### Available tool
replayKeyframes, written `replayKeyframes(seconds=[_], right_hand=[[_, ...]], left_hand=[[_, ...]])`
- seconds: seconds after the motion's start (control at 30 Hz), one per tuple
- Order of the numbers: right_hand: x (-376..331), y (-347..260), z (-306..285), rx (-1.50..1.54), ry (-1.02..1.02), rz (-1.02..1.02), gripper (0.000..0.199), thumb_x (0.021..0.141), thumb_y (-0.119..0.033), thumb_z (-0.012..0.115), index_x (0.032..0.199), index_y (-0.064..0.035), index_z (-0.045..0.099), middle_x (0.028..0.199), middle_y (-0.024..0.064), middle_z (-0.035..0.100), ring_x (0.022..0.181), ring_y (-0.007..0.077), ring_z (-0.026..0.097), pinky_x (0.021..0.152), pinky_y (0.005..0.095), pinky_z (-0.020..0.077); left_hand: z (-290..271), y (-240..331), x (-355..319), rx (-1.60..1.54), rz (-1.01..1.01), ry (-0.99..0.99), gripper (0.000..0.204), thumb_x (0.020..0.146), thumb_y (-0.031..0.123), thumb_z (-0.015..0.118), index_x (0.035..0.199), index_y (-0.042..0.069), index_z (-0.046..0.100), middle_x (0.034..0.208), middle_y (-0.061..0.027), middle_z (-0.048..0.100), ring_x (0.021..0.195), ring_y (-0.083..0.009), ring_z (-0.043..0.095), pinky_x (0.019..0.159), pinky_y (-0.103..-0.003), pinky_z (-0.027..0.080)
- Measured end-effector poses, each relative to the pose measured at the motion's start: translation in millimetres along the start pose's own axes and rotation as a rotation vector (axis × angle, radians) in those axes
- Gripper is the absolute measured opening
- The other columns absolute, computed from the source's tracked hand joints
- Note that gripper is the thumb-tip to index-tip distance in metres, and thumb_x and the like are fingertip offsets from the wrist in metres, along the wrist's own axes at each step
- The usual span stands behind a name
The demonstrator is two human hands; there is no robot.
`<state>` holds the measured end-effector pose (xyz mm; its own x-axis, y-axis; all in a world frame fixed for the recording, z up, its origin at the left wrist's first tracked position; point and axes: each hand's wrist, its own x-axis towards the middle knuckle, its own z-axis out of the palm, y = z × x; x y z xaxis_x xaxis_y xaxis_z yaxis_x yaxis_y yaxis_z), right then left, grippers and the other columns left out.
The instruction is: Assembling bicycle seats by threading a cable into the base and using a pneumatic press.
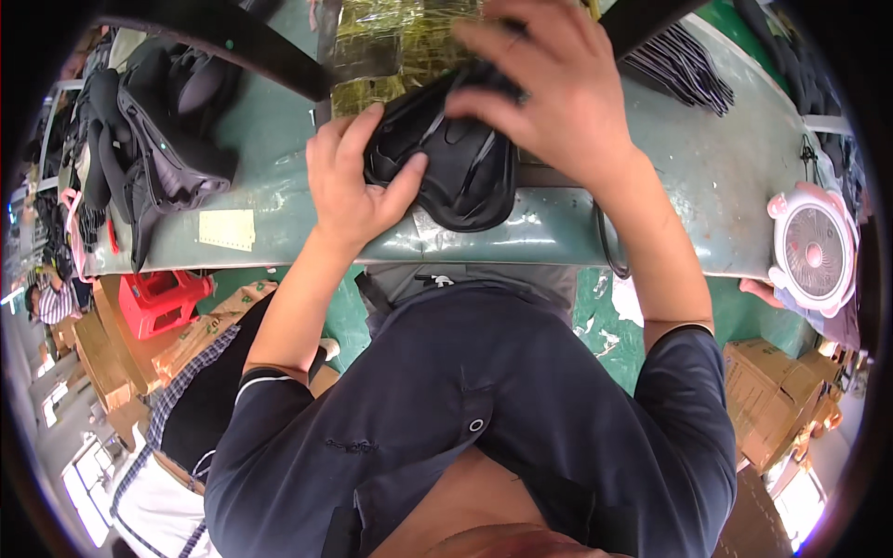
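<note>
A black moulded, padded piece [465,177] with a smooth raised rim lies tilted at the near edge of the green table [735,195]. My left hand [358,177] grips its left side, thumb on top and fingers along the edge. Over its far right part hovers my right hand [549,102], blurred, with its fingers spread apart; whether the fingertips touch the piece I cannot tell. Behind the piece is a block wrapped in yellowish clear tape [391,46], partly covered by the piece and my right hand.
Dark bars [233,46] flank the taped block. Black moulded parts [167,130] are piled at the left, near a pale paper slip [226,230]. Striped straps [684,70] lie far right; a pink-and-white fan [814,249] stands at the right edge. A red stool [158,302] and cardboard boxes [772,395] are below.
</note>
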<state>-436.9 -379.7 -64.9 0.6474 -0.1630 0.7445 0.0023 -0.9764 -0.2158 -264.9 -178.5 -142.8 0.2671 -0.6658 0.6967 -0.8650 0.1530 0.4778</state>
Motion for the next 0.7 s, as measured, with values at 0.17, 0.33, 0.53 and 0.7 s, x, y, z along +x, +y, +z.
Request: replayKeyframes(seconds=[0.17, 0.33, 0.53, 0.7], right_hand=[[-45.1, -63.2, 7.5, 0.006, -0.121, 0.512, 0.077, 0.087, -0.031, 0.089, 0.143, 0.0106, 0.056, 0.136, 0.0336, 0.064, 0.115, 0.0497, 0.069, 0.095, 0.0517, 0.0601], [-42.8, -51.6, 22.1, -0.018, -0.06, 0.401, 0.071, 0.074, -0.006, 0.073, 0.143, 0.0063, 0.057, 0.126, 0.0255, 0.073, 0.097, 0.0401, 0.076, 0.082, 0.0454, 0.0635], [-29.4, -33.8, 39.0, -0.101, 0.069, 0.407, 0.062, 0.079, -0.014, 0.078, 0.137, 0.0015, 0.062, 0.118, 0.0197, 0.073, 0.087, 0.0366, 0.075, 0.073, 0.0429, 0.063], [-46.7, -37.0, 48.3, -0.134, 0.14, 0.448, 0.054, 0.082, -0.018, 0.079, 0.133, -0.0025, 0.069, 0.118, 0.0176, 0.072, 0.082, 0.0334, 0.074, 0.07, 0.0419, 0.0627]], left_hand=[[11.2, 33.4, 1.6, 0.099, -0.143, -0.02, 0.066, 0.085, 0.022, 0.091, 0.142, 0.004, 0.063, 0.122, -0.0237, 0.062, 0.108, -0.0408, 0.062, 0.097, -0.048, 0.051], [9.1, 52.8, 27.6, 0.171, -0.08, -0.037, 0.044, 0.088, 0.02, 0.088, 0.124, 0.003, 0.071, 0.124, -0.0253, 0.065, 0.117, -0.0439, 0.064, 0.1, -0.049, 0.053], [29.1, 23.1, 52.4, 0.168, -0.118, -0.071, 0.026, 0.094, 0.015, 0.081, 0.081, -0.005, 0.069, 0.121, -0.0229, 0.075, 0.096, -0.0408, 0.074, 0.083, -0.045, 0.06], [37.9, 23.2, 53.3, 0.158, -0.044, 0.002, 0.024, 0.096, 0.014, 0.078, 0.08, -0.001, 0.068, 0.113, -0.0161, 0.078, 0.084, -0.0367, 0.074, 0.074, -0.042, 0.059]])
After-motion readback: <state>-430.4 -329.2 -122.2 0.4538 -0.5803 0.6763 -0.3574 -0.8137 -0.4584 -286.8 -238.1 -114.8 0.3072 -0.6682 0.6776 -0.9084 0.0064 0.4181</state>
